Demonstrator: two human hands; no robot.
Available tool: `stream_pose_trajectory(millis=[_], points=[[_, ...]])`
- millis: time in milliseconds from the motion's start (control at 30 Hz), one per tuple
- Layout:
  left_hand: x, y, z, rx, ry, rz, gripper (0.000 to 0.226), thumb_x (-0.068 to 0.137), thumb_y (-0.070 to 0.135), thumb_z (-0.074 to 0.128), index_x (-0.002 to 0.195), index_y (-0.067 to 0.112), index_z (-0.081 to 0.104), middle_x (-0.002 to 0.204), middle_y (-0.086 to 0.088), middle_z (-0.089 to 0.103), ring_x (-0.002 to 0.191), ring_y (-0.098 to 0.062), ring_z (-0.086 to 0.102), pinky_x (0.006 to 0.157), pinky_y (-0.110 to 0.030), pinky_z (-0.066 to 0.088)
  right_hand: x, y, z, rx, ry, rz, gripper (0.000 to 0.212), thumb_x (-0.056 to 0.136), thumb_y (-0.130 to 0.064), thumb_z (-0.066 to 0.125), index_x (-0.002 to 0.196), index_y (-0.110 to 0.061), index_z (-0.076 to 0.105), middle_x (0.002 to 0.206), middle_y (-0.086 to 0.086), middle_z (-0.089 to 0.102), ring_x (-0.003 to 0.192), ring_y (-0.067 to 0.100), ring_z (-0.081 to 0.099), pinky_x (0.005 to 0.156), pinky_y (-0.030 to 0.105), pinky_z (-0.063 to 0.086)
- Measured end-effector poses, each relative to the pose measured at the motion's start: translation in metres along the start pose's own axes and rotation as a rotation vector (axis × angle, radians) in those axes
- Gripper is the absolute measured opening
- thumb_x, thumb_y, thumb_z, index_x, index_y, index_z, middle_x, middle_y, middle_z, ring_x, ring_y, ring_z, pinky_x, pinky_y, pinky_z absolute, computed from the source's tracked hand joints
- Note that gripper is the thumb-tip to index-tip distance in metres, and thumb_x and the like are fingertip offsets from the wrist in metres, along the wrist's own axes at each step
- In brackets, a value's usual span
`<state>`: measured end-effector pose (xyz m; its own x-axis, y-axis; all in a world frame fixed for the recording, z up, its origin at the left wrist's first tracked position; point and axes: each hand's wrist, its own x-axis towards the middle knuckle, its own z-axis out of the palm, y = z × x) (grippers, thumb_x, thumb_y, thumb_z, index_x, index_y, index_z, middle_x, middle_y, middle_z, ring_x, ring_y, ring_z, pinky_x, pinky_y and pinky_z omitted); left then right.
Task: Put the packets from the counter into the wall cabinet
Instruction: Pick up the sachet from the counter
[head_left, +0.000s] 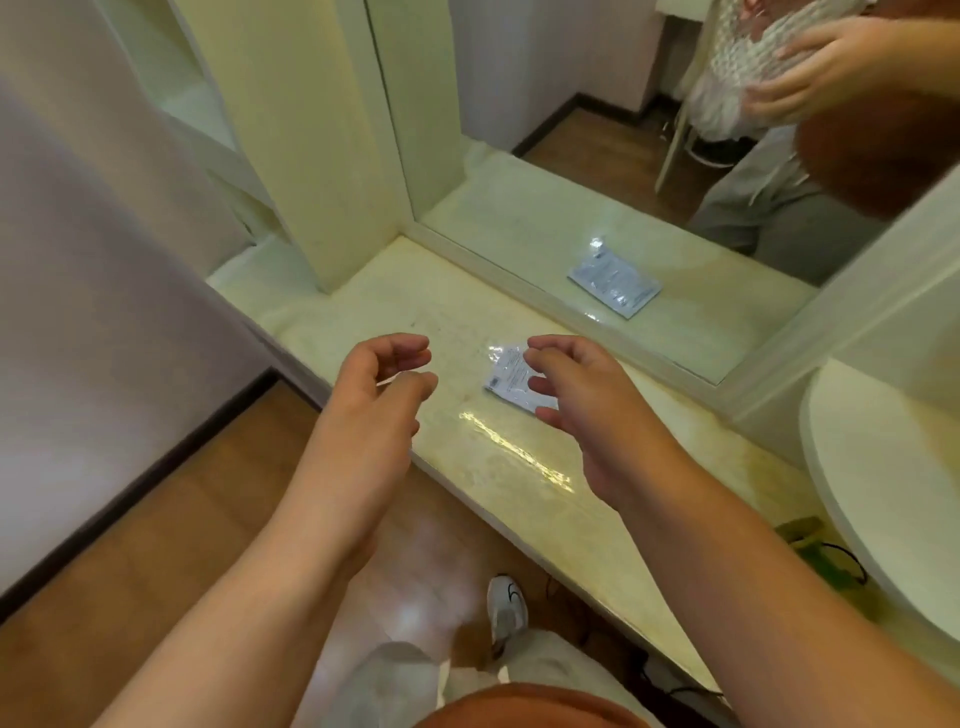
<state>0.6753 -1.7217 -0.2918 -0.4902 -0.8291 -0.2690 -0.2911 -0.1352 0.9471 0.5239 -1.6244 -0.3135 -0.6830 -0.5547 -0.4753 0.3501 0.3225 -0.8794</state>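
A small white-and-silver packet (508, 376) lies flat on the pale marble counter (498, 457), close to the mirror. My right hand (587, 410) hovers just over its right side, fingers spread and curled, holding nothing; it hides part of the packet. My left hand (379, 395) hangs open to the left of the packet, a short gap away, above the counter's front edge. The cream wall cabinet (311, 130) rises at the back left, its side panel standing on the counter. I cannot see inside it.
A framed mirror (649, 171) runs along the back of the counter and reflects the packet and my hands. A white round basin (883, 483) sits at the right. Below are a wooden floor, a white shoe and cables under the counter.
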Motion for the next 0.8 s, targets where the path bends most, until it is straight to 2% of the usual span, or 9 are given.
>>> stream_pose_trajectory(millis=[167, 267, 333, 400, 500, 567, 633, 733, 800], points=[[0.038, -0.007, 0.022, 0.051, -0.083, -0.080, 0.025, 0.100, 0.024, 0.059, 0.117, 0.042, 0.066, 0.108, 0.035, 0.069, 0.096, 0.016, 0.064, 0.092, -0.032, 0.051, 0.032, 0.010, -0.017, -0.039, 0.059, 0.091, 0.009, 0.095, -0.031, 0.060, 0.101, -0.032, 0.067, 0.124, -0.009, 0.064, 0.119, 0.015, 0.058, 0.108, 0.050, 0.046], [0.062, -0.017, 0.031, 0.078, -0.117, -0.134, 0.026, 0.100, 0.023, 0.059, 0.119, 0.040, 0.065, 0.117, 0.024, 0.069, 0.108, 0.007, 0.063, 0.104, -0.039, 0.051, 0.052, 0.021, -0.018, -0.062, 0.086, 0.123, 0.007, 0.095, -0.030, 0.060, 0.092, -0.033, 0.066, 0.120, -0.008, 0.064, 0.116, 0.017, 0.059, 0.108, 0.050, 0.046], [0.074, -0.025, 0.033, 0.102, -0.137, -0.163, 0.026, 0.100, 0.023, 0.059, 0.119, 0.039, 0.065, 0.122, 0.022, 0.067, 0.115, 0.004, 0.061, 0.110, -0.043, 0.049, 0.064, 0.034, -0.016, -0.082, 0.114, 0.151, 0.007, 0.094, -0.031, 0.060, 0.091, -0.030, 0.067, 0.118, -0.002, 0.066, 0.113, 0.020, 0.060, 0.106, 0.050, 0.048], [0.084, -0.033, 0.033, 0.127, -0.156, -0.188, 0.026, 0.099, 0.023, 0.059, 0.118, 0.040, 0.065, 0.123, 0.022, 0.066, 0.117, 0.002, 0.060, 0.112, -0.046, 0.047, 0.078, 0.051, -0.014, -0.106, 0.142, 0.188, 0.019, 0.094, -0.029, 0.060, 0.102, -0.014, 0.068, 0.125, 0.010, 0.064, 0.112, 0.022, 0.059, 0.105, 0.049, 0.048], [0.096, -0.043, 0.031, 0.149, -0.178, -0.216, 0.026, 0.099, 0.024, 0.059, 0.118, 0.040, 0.065, 0.122, 0.022, 0.066, 0.117, 0.001, 0.060, 0.112, -0.047, 0.047, 0.101, 0.077, -0.008, -0.145, 0.162, 0.260, 0.048, 0.095, -0.026, 0.059, 0.129, 0.006, 0.056, 0.136, 0.026, 0.058, 0.110, 0.034, 0.061, 0.100, 0.042, 0.047], [0.103, -0.047, 0.029, 0.159, -0.193, -0.228, 0.026, 0.099, 0.024, 0.059, 0.119, 0.039, 0.065, 0.122, 0.022, 0.066, 0.116, 0.001, 0.060, 0.110, -0.045, 0.048, 0.115, 0.091, -0.004, -0.152, 0.159, 0.332, 0.052, 0.094, -0.027, 0.059, 0.133, 0.007, 0.054, 0.128, 0.027, 0.063, 0.105, 0.036, 0.062, 0.097, 0.039, 0.047], [0.108, -0.048, 0.026, 0.158, -0.210, -0.234, 0.026, 0.099, 0.024, 0.059, 0.120, 0.039, 0.065, 0.122, 0.023, 0.066, 0.115, 0.004, 0.059, 0.109, -0.042, 0.049, 0.129, 0.104, 0.000, -0.153, 0.166, 0.390, 0.052, 0.093, -0.026, 0.060, 0.132, 0.009, 0.055, 0.135, 0.028, 0.058, 0.114, 0.043, 0.058, 0.105, 0.045, 0.046], [0.116, -0.050, 0.021, 0.160, -0.214, -0.229, 0.027, 0.099, 0.024, 0.059, 0.121, 0.039, 0.066, 0.122, 0.024, 0.066, 0.113, 0.007, 0.059, 0.107, -0.039, 0.050, 0.147, 0.118, 0.006, -0.147, 0.164, 0.447, 0.048, 0.093, -0.029, 0.061, 0.131, -0.001, 0.058, 0.143, 0.018, 0.054, 0.104, 0.030, 0.056, 0.106, 0.046, 0.047], [0.120, -0.049, 0.019, 0.160, -0.217, -0.228, 0.028, 0.099, 0.023, 0.059, 0.122, 0.038, 0.066, 0.123, 0.023, 0.066, 0.114, 0.006, 0.059, 0.107, -0.039, 0.049, 0.157, 0.125, 0.010, -0.152, 0.158, 0.489, 0.055, 0.093, -0.032, 0.062, 0.141, -0.007, 0.051, 0.150, 0.011, 0.047, 0.110, 0.028, 0.052, 0.100, 0.044, 0.047]])
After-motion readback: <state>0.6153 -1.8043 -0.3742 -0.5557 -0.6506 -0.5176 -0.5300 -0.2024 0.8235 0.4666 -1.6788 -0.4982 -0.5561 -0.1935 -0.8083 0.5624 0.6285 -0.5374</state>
